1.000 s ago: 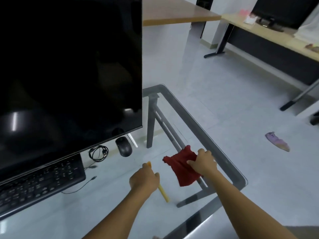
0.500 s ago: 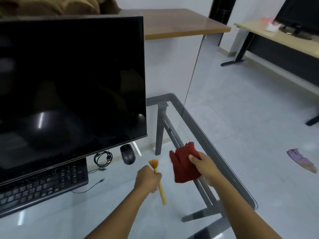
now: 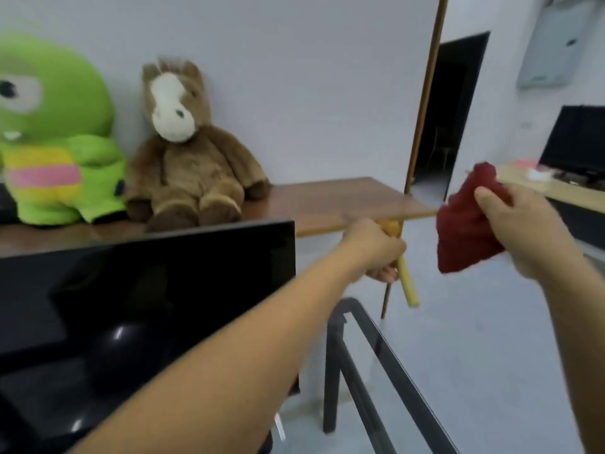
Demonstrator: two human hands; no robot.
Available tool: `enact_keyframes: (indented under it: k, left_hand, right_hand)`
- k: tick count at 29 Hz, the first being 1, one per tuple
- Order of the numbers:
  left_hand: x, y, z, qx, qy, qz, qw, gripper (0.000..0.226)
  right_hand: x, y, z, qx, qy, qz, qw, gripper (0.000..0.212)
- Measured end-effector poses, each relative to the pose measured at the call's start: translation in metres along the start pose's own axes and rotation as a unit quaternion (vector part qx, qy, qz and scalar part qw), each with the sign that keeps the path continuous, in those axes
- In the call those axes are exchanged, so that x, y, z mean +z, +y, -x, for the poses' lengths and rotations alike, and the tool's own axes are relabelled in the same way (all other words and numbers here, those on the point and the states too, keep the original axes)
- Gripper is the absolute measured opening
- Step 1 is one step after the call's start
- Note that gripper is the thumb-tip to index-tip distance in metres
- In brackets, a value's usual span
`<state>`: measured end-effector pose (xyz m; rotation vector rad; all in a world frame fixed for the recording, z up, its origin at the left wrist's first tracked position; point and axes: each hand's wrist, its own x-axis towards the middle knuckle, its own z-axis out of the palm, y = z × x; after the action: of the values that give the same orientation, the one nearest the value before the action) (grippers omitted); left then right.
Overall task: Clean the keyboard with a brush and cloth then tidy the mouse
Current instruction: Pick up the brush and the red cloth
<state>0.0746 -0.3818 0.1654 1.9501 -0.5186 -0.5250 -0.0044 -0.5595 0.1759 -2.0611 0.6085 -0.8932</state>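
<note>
My left hand (image 3: 373, 247) is closed around a small yellow-handled brush (image 3: 407, 285), raised in the air in front of me; its bristle end pokes up above my fist and the handle sticks down. My right hand (image 3: 523, 234) grips a bunched dark red cloth (image 3: 465, 237), held up to the right of the brush. The keyboard and the mouse are out of view below the frame, behind my left forearm.
A black monitor (image 3: 147, 290) fills the lower left. The glass desk's dark frame (image 3: 370, 348) runs down the lower middle. Behind, a wooden table (image 3: 327, 201) carries a green plush toy (image 3: 52, 142) and a brown plush horse (image 3: 186, 158). A second desk with a screen (image 3: 576, 142) stands far right.
The view has swung sharply upward, so keyboard and mouse dropped out of sight. Both hands have lifted off the glass desk into the air, still holding the brush and the cloth.
</note>
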Motion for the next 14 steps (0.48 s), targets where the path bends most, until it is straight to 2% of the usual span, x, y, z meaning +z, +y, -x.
enact_keyframes:
  k: [3,5,7,9,11,14]
  left_hand:
    - [-0.055,0.048,-0.02,0.03,0.054,-0.008,0.998,0.011]
    - [-0.095,0.061,-0.035,0.021,0.104,-0.049,0.993,0.011]
    - [-0.136,0.061,-0.052,-0.012,0.152,-0.101,0.983,0.021]
    - [-0.171,0.053,-0.063,-0.081,0.174,-0.137,0.972,0.026]
    - [-0.189,0.039,-0.069,-0.136,0.17,-0.144,0.965,0.028]
    - [-0.192,0.019,-0.086,-0.157,0.158,-0.139,0.965,0.025]
  right_hand:
    - [0.017,-0.06,-0.043,-0.067,-0.014,0.013,0.998,0.029]
    - [0.045,-0.089,-0.065,-0.097,-0.03,0.027,0.994,0.03]
    - [0.08,-0.112,-0.076,-0.13,-0.065,0.063,0.987,0.032]
    - [0.118,-0.13,-0.081,-0.148,-0.105,0.064,0.981,0.036]
    - [0.147,-0.131,-0.082,-0.138,-0.149,0.05,0.978,0.04]
    - [0.176,-0.104,-0.092,-0.076,-0.191,0.061,0.977,0.046]
